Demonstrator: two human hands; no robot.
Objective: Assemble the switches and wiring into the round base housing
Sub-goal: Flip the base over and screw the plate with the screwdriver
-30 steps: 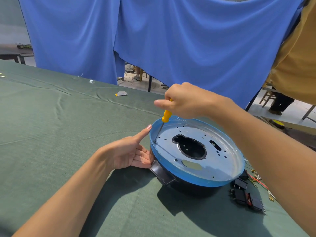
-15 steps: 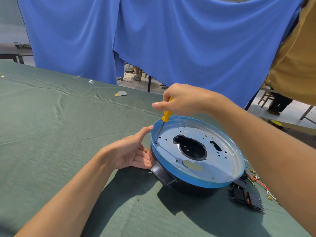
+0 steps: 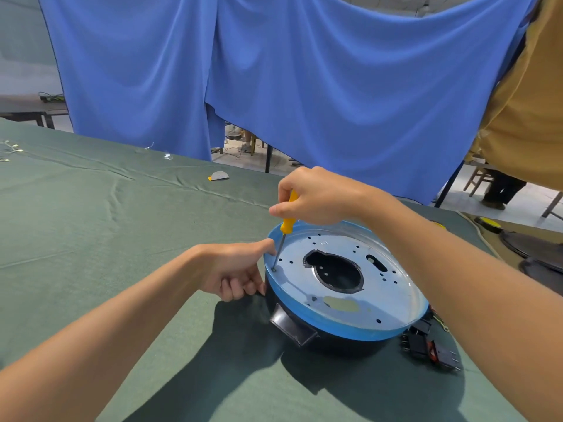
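Right hand (image 3: 316, 196): grasps the yellow handle of the screwdriver (image 3: 288, 224) from above, with fingers wrapped round its top.
Screwdriver: steep, leaning slightly toward the right hand. The tip sits at a hole near the left edge of the plate (image 3: 396, 300). Whether a screw sits under the tip cannot be told.
Left hand (image 3: 231, 269): loosely clenched and holding nothing. The thumb is out and touches the blue rim just beside the tip, and the curled fingers rest against the dark side wall.
Housing (image 3: 335, 332): sits on the green cloth (image 3: 91, 239) directly beneath the right hand, with the metal plate across its top.
Switches (image 3: 426, 345): black, lying loose on the cloth at the housing's right side. They touch or nearly touch its wall and are not fitted.
Change: over the last second the left thumb has closed onto the rim next to the tip, while the driver keeps to the same hole.
Meaning: judged a bracing move. The housing is steadied for turning, so the plate fastening looks under way.
Progress: early, as switches and wiring remain outside.
Risk: the tip could slip toward the thumb, which is very near.
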